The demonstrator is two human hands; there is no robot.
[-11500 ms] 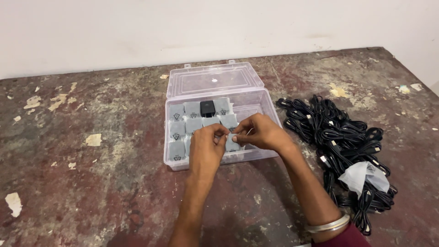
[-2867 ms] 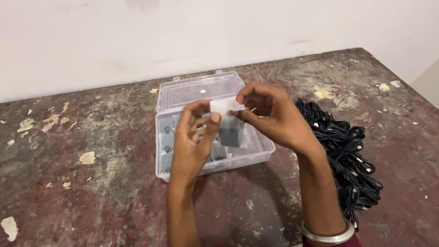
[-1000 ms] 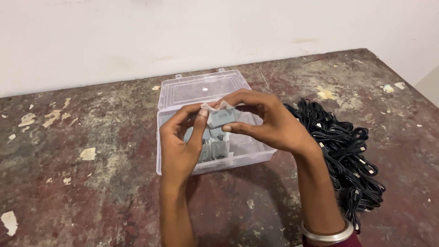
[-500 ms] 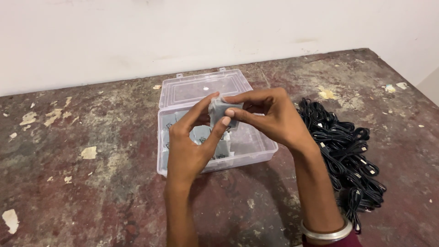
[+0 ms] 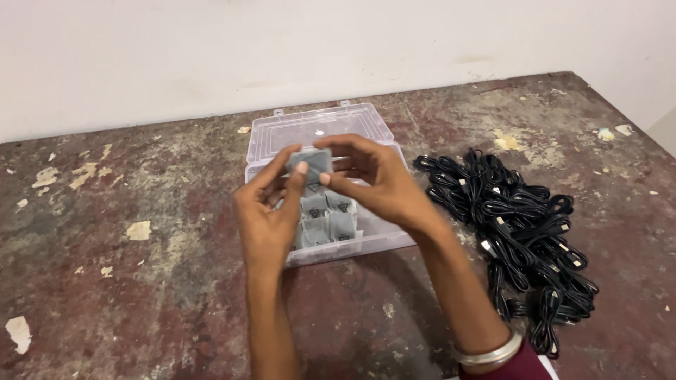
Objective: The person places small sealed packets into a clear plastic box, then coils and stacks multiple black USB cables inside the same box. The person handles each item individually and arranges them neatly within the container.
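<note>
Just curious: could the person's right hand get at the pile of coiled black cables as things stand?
Probably yes: the pile of coiled black cables lies uncovered beside the right hand, though it pinches a small grey packet.

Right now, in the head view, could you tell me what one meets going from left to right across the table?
Left hand → small grey pouch held in both hands → right hand → pile of black cables.

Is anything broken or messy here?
The table looks damaged: its dark coating is chipped, with pale patches showing. The black cables lie in a tangled heap. The clear box looks intact, its grey packets in rows. Both hands, left hand and right hand, hold one grey packet.
</note>
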